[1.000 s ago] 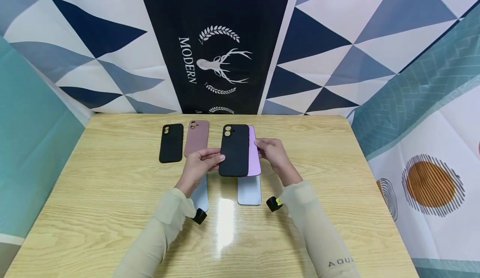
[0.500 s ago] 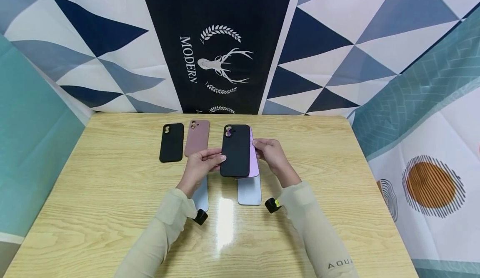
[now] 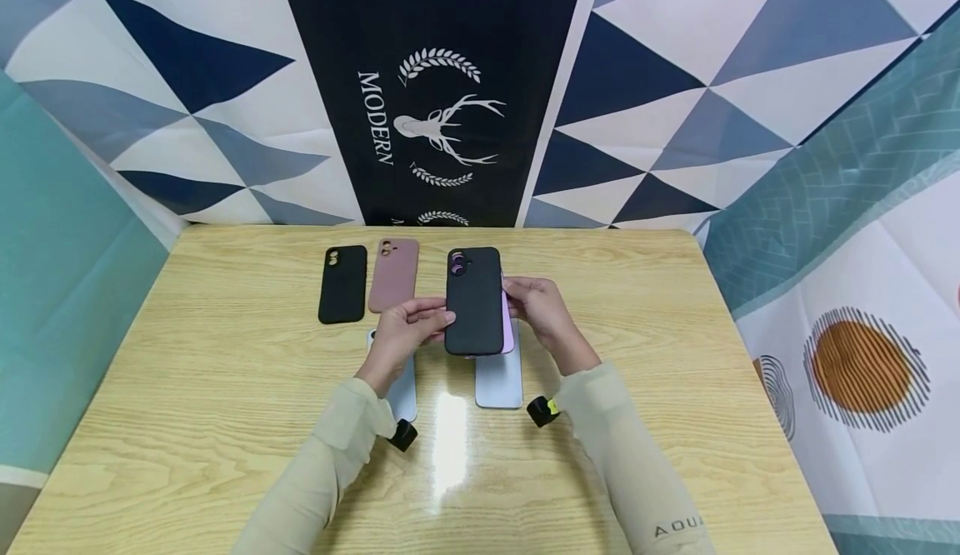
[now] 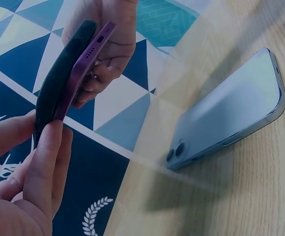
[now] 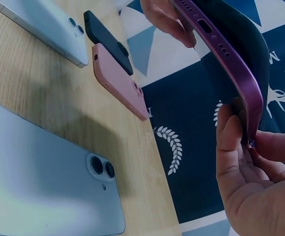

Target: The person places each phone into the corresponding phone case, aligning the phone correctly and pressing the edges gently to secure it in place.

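Note:
My left hand [image 3: 403,334] pinches the left edge of a black phone case [image 3: 474,301], held up over the table with its back facing me. Behind the case sits a purple phone [image 3: 507,334], a thin strip of it showing at the right; its purple also fills part of the camera cutout. My right hand [image 3: 542,309] pinches the right side of the phone and case. In the left wrist view, case [image 4: 59,81] and phone [image 4: 83,61] lie close together at a slight angle. The right wrist view shows the phone's port edge [image 5: 233,69] against the case's inside.
Under the held pair, a pale blue phone [image 3: 498,384] lies on the wooden table [image 3: 225,422]. Another pale phone [image 3: 402,392] is partly hidden by my left hand. A black case [image 3: 342,284] and a pink case [image 3: 393,276] lie at the back left.
The purple phone has slid left behind the black case, so less of it shows and purple appears in the camera cutout. The case has shifted slightly right, and my right hand slightly left.

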Available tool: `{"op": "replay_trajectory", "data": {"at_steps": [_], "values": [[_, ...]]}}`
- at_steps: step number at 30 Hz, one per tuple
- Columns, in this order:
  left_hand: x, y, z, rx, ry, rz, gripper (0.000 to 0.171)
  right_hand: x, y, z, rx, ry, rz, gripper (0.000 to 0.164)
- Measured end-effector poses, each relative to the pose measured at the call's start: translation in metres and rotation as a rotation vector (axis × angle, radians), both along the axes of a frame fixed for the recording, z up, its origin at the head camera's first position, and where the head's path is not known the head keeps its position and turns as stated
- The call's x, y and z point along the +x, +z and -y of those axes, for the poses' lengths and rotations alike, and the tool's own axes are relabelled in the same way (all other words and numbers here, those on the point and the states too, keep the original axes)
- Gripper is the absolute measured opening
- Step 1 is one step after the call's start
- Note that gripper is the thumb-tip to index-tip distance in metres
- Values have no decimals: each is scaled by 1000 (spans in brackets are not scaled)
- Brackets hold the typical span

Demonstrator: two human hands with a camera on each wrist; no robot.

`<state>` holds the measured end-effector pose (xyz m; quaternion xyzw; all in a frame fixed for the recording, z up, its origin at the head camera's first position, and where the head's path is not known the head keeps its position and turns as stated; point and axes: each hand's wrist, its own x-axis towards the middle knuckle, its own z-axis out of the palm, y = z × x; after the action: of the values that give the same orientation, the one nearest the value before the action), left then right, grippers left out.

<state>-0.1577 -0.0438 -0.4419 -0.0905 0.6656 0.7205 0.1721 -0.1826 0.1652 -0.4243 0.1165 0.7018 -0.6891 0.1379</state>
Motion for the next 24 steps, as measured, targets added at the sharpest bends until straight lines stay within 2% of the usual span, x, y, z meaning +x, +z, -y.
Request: {"op": "replay_trajectory", "data": {"at_steps": [7, 17, 24], "values": [[-2, -2, -3, 1, -4, 16, 30, 1, -1, 1, -46, 2, 12, 34], [-3, -4, -4, 19, -35, 13, 34, 4, -2, -2, -94, 19, 22, 36], [-1, -3, -4, 12, -6, 8, 31, 6, 1, -2, -133, 50, 8, 37]]}}
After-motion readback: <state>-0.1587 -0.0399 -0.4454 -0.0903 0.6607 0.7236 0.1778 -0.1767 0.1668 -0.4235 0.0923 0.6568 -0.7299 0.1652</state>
